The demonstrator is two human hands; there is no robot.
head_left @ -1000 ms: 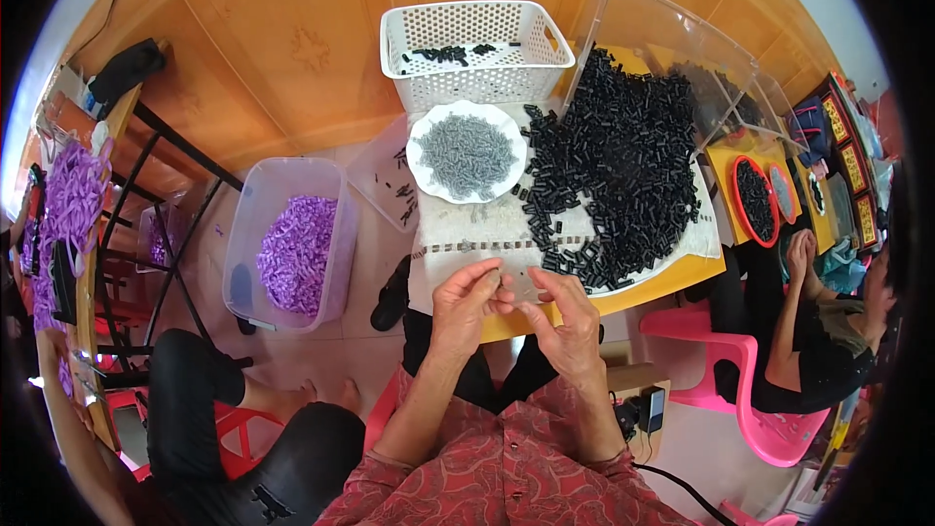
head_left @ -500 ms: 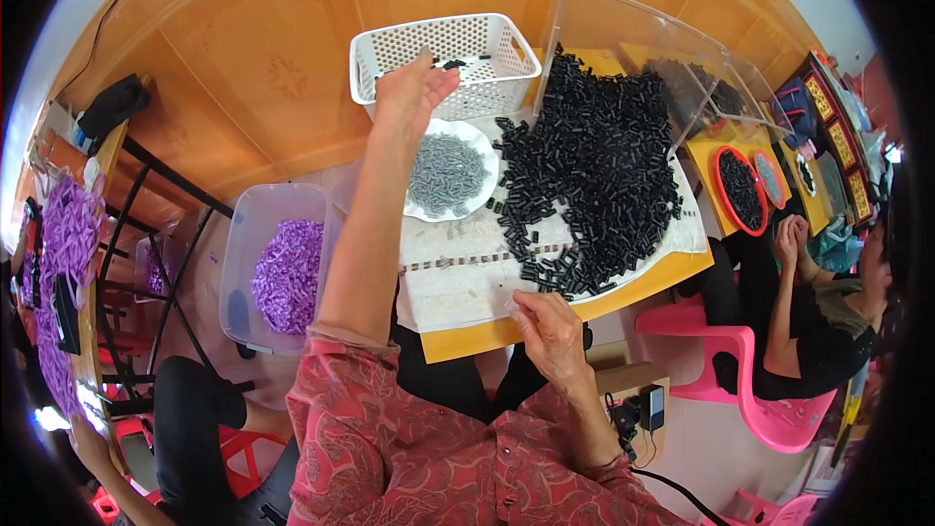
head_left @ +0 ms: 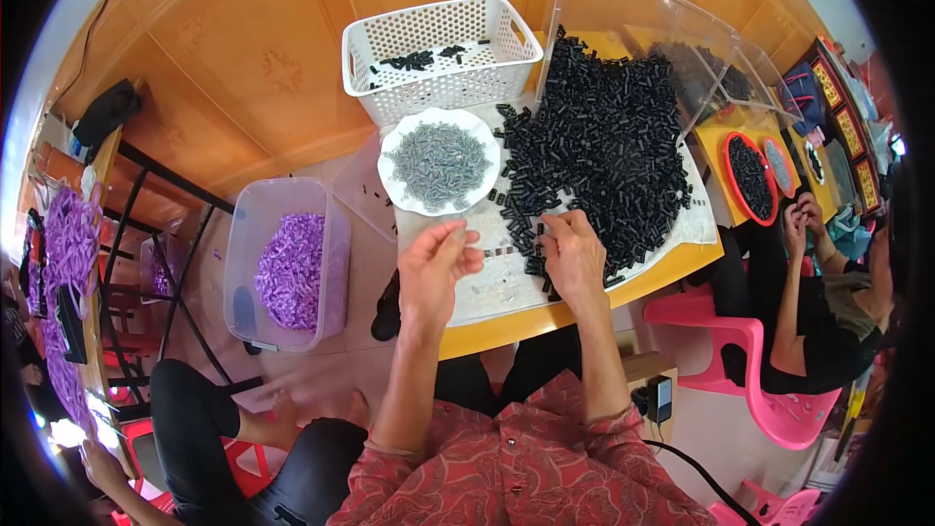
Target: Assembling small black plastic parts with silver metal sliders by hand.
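Note:
My right hand [head_left: 577, 258] reaches to the near left edge of a big heap of short black plastic pieces [head_left: 614, 136]. Its thumb and forefinger are pinched at a small black piece [head_left: 541, 229]. In front of the white plate hovers my left hand [head_left: 438, 271], palm partly up and fingers curled toward the thumb; what it holds, if anything, is too small to see. Small grey translucent pieces [head_left: 440, 166] fill the scalloped white plate [head_left: 392, 192]. Behind it, a white perforated basket [head_left: 443, 88] contains several black pieces [head_left: 414, 60].
A clear plastic bin [head_left: 672, 15] lies tipped behind the heap. On the floor at left stands a clear tub [head_left: 336, 278] of purple pieces. At right, a person sits on a pink chair [head_left: 750, 360] near a red tray [head_left: 730, 151]. Another person's legs [head_left: 195, 409] show at lower left.
My left hand has come back from over the basket to in front of the plate. My right hand has moved forward from the table's front edge to the heap's edge.

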